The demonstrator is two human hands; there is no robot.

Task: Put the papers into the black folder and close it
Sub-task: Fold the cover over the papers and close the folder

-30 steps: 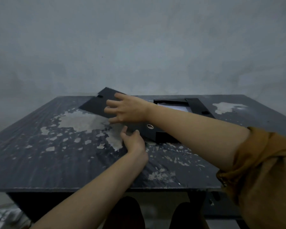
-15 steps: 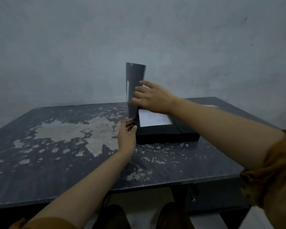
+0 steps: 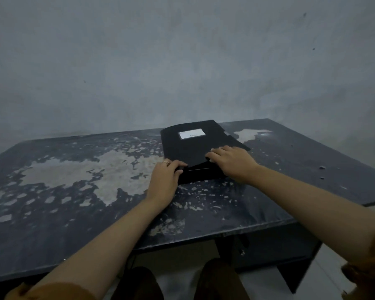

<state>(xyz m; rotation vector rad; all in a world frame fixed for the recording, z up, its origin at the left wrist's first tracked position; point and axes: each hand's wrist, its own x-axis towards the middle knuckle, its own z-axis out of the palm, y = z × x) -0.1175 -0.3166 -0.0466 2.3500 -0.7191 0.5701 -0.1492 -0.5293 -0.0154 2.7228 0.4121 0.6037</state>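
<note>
a grey wall (image 3: 182, 61) is seen behind a dark table (image 3: 74, 202) whose top is worn with pale patches. the black folder (image 3: 195, 148) is laid flat on the far middle of the table, its cover down – a white label (image 3: 191, 134) is seen on top. the papers are not visible. the right hand (image 3: 232, 162) is pressed palm down on the near right part of the cover, fingers spread. the left hand (image 3: 165, 178) is curled around the near left corner of the folder – a ring (image 3: 166, 163) is worn on one finger.
</note>
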